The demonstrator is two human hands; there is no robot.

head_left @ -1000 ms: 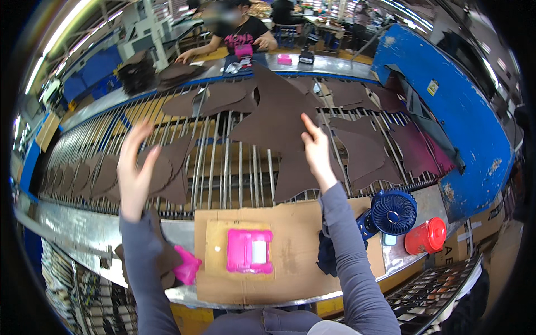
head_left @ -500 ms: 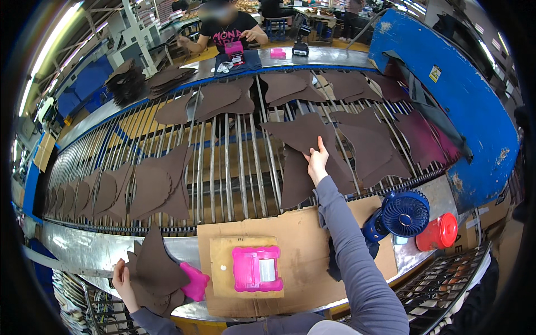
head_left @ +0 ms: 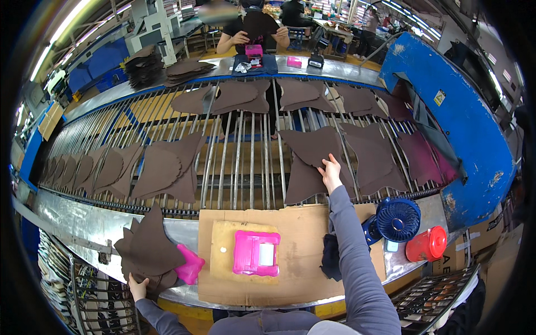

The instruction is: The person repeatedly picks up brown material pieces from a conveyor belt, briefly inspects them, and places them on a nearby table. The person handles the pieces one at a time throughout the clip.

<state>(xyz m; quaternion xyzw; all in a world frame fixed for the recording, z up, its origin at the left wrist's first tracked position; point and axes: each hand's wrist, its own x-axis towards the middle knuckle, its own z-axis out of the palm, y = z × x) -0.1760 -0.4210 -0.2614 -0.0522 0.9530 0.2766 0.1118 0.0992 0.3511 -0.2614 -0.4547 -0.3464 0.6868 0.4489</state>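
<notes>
My right hand (head_left: pixel 331 174) reaches over the metal rods of the conveyor. Its fingers are closed on the lower edge of a dark brown flat cut piece (head_left: pixel 312 144), which overlaps another brown piece (head_left: pixel 304 181) lying on the rods. At the lower left, my left hand (head_left: pixel 138 287) touches the bottom edge of a fanned pile of brown cut pieces (head_left: pixel 151 245), its visible fingers apart. A bright pink piece (head_left: pixel 190 264) sticks out from under that pile. On a cardboard sheet (head_left: pixel 307 251) between my arms sits a pink frame-shaped device (head_left: pixel 240 254) with a pale window.
More brown pieces (head_left: pixel 162 170) lie along the rods (head_left: pixel 240 162). At right stand a blue fan (head_left: pixel 397 221), a red lidded container (head_left: pixel 427 245) and a blue machine housing (head_left: pixel 446 117). Across the conveyor, a person (head_left: pixel 254 28) holds up a dark piece.
My left hand has moved from beside the pile to its lower edge. My right hand stays at the brown piece. The person opposite has raised a dark piece. The view has shifted slightly.
</notes>
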